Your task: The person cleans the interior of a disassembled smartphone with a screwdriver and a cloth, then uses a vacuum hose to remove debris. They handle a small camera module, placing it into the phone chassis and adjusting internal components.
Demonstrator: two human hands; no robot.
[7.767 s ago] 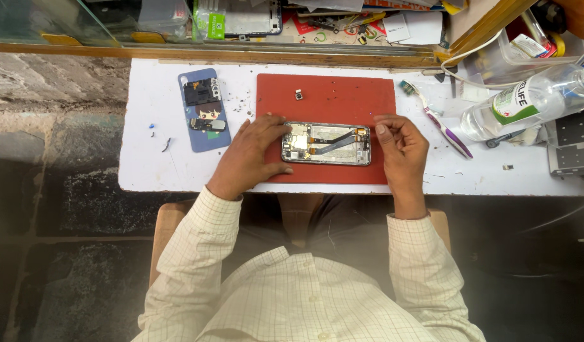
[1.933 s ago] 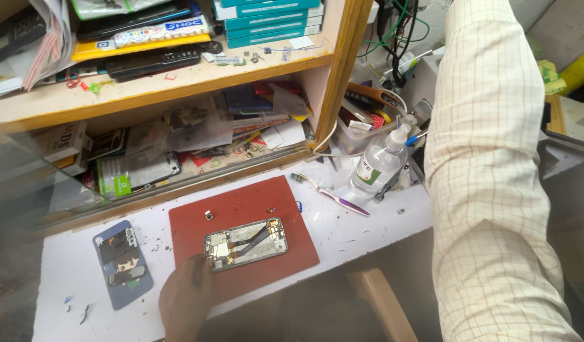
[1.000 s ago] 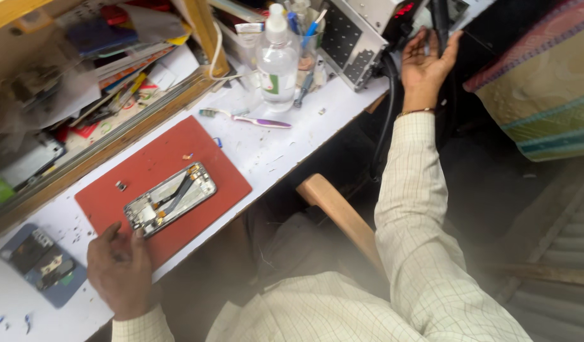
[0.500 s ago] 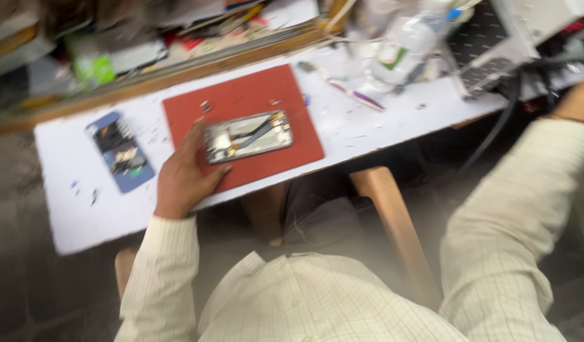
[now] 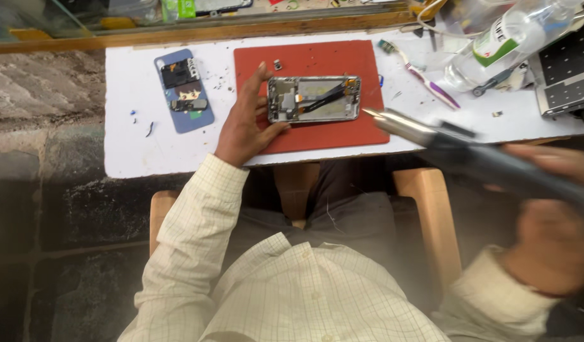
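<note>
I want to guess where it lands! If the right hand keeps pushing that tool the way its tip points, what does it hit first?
Probably the red mat, then the opened phone. The right hand aims the tool there, though its height is unclear.

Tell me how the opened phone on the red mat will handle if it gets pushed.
The phone is a flat, stiff slab, so it would probably slide rather than tip or roll. The red mat looks grippy, and the left hand braces one end, so it likely stays put. Its exposed parts and dark cable look fragile; push the frame only.
</note>
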